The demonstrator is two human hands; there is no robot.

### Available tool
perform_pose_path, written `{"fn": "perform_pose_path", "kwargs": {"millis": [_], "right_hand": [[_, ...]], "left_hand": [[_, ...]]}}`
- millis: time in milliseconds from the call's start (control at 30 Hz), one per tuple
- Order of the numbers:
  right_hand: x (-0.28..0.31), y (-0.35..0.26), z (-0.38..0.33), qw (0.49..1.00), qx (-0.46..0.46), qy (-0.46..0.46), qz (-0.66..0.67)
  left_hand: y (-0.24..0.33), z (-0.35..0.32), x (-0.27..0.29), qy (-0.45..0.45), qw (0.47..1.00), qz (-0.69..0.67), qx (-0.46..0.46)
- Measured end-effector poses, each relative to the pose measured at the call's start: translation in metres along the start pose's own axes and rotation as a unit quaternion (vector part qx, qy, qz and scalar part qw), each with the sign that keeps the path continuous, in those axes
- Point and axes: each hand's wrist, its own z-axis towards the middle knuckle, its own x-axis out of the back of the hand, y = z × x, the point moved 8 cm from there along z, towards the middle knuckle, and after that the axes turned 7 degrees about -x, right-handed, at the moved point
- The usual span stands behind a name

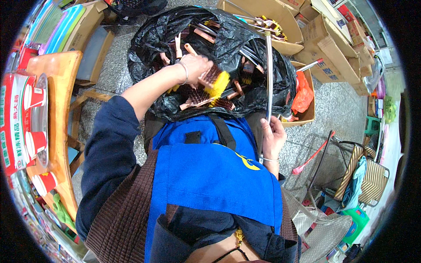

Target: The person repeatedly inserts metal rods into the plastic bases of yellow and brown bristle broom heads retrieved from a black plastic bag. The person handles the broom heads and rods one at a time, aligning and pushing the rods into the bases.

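My left hand (195, 69) is closed on a brush (216, 84) with a pinkish block and yellow and dark bristles, above a black plastic bag (147, 46). Several similar brushes with pinkish handles lie loose in the bag, some beneath the held one. In my right hand (274, 136), to the right of my lap, a long silver metal pole (269, 74) stands between thumb and fingers. The pole runs up past the bag's right side toward a cardboard box. Its lower end passes beside my wrist.
Cardboard boxes (324, 52) stand at the far right, one holding more brushes. An orange plastic bag (302, 94) sits in a box by the black bag. On the left is a wooden bench (57, 101) with paper cups. A folding chair (324, 228) is at the lower right.
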Motion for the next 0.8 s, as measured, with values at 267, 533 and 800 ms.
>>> {"fn": "perform_pose_path", "kwargs": {"millis": [267, 533, 800], "right_hand": [[0.002, -0.002, -0.002, 0.999, -0.013, -0.023, 0.025], [-0.015, -0.012, -0.025, 0.983, 0.058, -0.125, -0.117], [-0.012, -0.006, -0.03, 0.981, 0.065, -0.123, -0.138]], "left_hand": [[-0.041, -0.031, 0.032, 0.311, 0.559, -0.767, 0.042], [-0.026, -0.016, 0.013, 0.3, 0.154, -0.938, -0.076], [-0.032, -0.017, 0.023, 0.314, 0.071, -0.941, -0.106]]}}
